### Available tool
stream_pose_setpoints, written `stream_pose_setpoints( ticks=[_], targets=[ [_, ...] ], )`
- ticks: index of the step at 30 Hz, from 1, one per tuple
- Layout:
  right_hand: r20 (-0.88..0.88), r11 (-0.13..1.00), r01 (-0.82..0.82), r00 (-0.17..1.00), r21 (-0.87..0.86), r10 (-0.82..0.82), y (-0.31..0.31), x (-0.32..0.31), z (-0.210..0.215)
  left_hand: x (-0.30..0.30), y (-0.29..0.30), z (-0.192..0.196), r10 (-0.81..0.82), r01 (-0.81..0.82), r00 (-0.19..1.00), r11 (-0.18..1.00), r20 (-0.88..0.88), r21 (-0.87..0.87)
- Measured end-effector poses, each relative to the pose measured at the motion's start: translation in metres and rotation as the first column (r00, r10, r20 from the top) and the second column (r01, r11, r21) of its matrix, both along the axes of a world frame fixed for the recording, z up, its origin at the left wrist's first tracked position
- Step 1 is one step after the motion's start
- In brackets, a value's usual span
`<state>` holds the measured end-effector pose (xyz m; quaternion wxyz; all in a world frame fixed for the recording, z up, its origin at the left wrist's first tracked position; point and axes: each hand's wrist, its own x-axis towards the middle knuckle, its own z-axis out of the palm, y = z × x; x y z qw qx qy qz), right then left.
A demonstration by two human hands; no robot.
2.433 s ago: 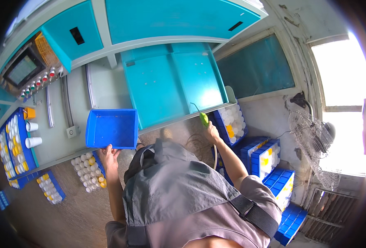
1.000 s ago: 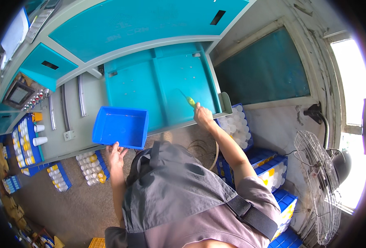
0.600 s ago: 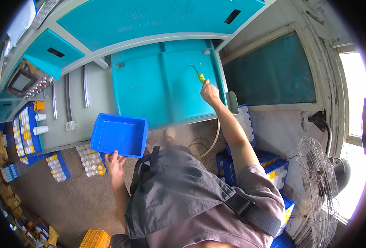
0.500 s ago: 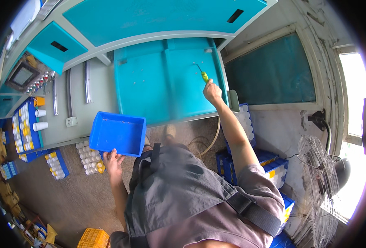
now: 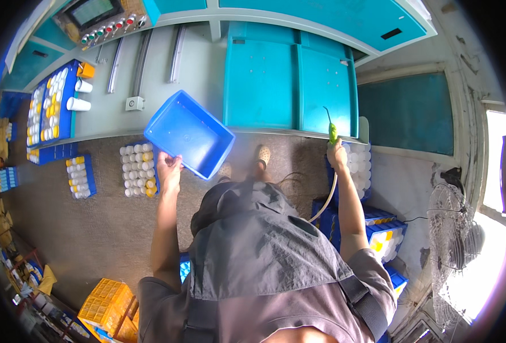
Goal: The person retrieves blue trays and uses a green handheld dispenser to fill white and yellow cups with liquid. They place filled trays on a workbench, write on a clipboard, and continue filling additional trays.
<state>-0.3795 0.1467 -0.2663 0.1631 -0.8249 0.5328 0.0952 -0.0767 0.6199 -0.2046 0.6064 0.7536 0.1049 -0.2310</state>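
At about eleven o'clock from the person's grey-shirted body, the left hand point(image 5: 169, 169) was clamped on the near rim of an empty blue rectangular plastic tray point(image 5: 189, 133), fingers closed over the edge. The tray was lifted and tilted, its open side turned toward the camera, above the grey floor point(image 5: 104, 228). At about one o'clock, the right hand point(image 5: 337, 155) was wrapped tightly around a green-handled air nozzle with a thin metal tube point(image 5: 331, 129), which pointed up toward twelve o'clock at the teal metal machine panel point(image 5: 287, 74). A pale hose point(image 5: 325, 204) hung from the nozzle down past the forearm. At nine o'clock from the tray, a blue tray of white and yellow-capped small bottles point(image 5: 137, 170) lay on the floor, just beside the left hand. At four o'clock from the right hand stood stacked blue crates of similar bottles point(image 5: 384, 231).
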Motion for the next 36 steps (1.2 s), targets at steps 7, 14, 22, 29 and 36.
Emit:
stream_pose_setpoints(
  ticks=[7,14,22,29,36],
  targets=[
    [-0.004,0.986,0.019,1.0,0.164,-0.018,-0.025,0.022,-0.031,-0.028,0.054,0.039,0.12,-0.112,0.914,0.993,0.386,-0.044],
    [-0.057,0.994,-0.053,0.997,0.09,0.059,-0.087,0.065,-0.052,-0.046,0.04,0.037,0.469,-0.402,0.841,0.875,0.27,-0.268],
    [0.089,0.881,-0.419,0.891,-0.219,0.446,-0.1,0.145,-0.058,-0.124,-0.006,0.065,0.376,-0.456,0.825,0.884,0.421,0.103],
    [0.214,0.026,-0.213,0.956,0.977,-0.199,0.172,0.171,-0.055,-0.172,-0.083,0.087,0.165,-0.402,0.792,0.865,0.587,0.3],
    [0.478,0.013,-0.484,0.86,0.875,-0.178,0.191,0.144,-0.054,-0.237,-0.109,0.115,-0.395,-0.235,0.661,0.698,0.638,0.677]
  ],
)
